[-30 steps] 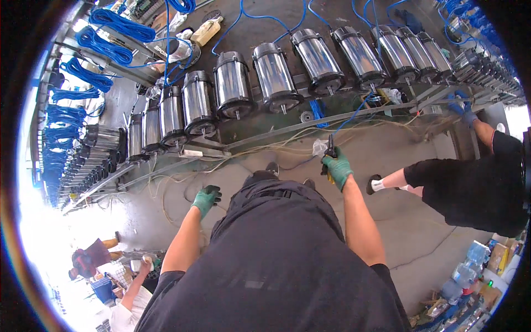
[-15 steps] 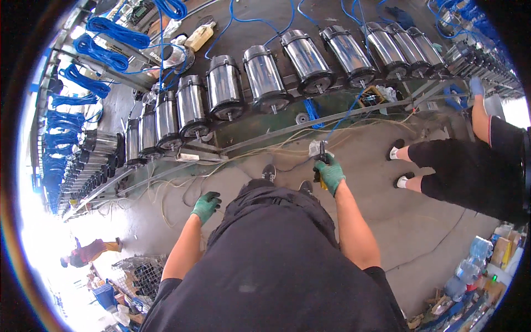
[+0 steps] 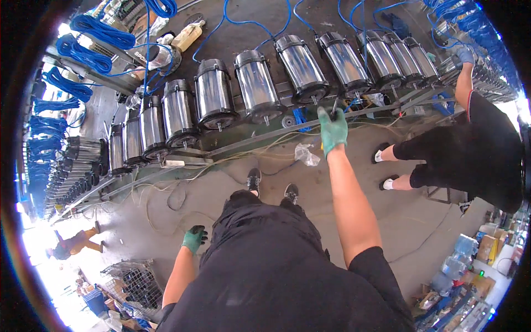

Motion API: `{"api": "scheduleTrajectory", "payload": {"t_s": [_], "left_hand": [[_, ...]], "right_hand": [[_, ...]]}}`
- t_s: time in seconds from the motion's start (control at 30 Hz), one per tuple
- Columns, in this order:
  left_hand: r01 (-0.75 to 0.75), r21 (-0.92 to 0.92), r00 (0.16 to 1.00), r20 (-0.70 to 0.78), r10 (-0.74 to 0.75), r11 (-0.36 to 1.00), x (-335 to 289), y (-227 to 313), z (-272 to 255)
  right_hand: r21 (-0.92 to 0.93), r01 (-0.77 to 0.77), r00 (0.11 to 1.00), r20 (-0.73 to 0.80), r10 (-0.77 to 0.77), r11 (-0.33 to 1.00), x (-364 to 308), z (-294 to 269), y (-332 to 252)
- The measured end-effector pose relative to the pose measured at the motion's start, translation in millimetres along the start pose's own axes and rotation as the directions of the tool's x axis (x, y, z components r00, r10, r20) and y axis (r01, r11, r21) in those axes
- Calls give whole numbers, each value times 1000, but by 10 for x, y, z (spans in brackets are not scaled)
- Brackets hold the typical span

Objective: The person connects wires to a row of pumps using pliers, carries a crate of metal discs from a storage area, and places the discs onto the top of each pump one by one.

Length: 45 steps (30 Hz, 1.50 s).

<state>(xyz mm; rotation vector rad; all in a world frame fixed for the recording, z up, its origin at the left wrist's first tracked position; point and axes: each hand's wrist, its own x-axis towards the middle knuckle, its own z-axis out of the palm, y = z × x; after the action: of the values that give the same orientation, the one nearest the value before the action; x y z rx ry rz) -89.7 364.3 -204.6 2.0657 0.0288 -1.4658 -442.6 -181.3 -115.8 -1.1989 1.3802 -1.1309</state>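
My right hand (image 3: 334,130), in a green glove, reaches forward to the lower ends of the shiny cylindrical motors. It is closed round a black-and-yellow handheld tool (image 3: 334,104), mostly hidden by the glove; a thin tip shows above the fingers. Closest to it are one motor (image 3: 303,67) on its left and another motor (image 3: 345,62) on its right, both with black end caps and short shafts pointing at me. My left hand (image 3: 193,238), also green-gloved, hangs low beside my trousers, fingers loosely bent and apart, holding nothing.
More motors (image 3: 214,91) lie in a row along a metal rack (image 3: 265,135), with coiled blue cables (image 3: 102,30) at the left. Hoses (image 3: 149,213) and a clear plastic bag (image 3: 306,155) lie on the floor. A co-worker (image 3: 459,149) stands at the right, reaching to the rack.
My right hand has moved forward with the tool, from above the floor to the motors' ends. My left hand has dropped slightly lower. The co-worker's arm reaches farther forward.
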Motion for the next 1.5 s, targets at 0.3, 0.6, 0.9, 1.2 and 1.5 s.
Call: {"api": "scheduleTrajectory", "payload": {"t_s": [0.3,0.6,0.9,1.2,1.5], "left_hand": [[-81,25,995,66,79,996,133,-657,-337],[124,-142,992,7,-124,982,222,-48,-316],[17,-89,999,50,-13,996,218,136,-272],[81,-238,996,54,-70,968,151,-305,-248],[108,-328,994,5,-112,939,-37,-636,-178]], "right_hand": [[177,-108,994,1,110,978,713,470,117],[322,-157,987,30,155,934,643,464,30],[306,-288,942,-82,326,907,699,630,-203],[249,-347,936,29,351,904,-43,544,297],[189,-574,800,338,496,797,-614,1235,231]]}}
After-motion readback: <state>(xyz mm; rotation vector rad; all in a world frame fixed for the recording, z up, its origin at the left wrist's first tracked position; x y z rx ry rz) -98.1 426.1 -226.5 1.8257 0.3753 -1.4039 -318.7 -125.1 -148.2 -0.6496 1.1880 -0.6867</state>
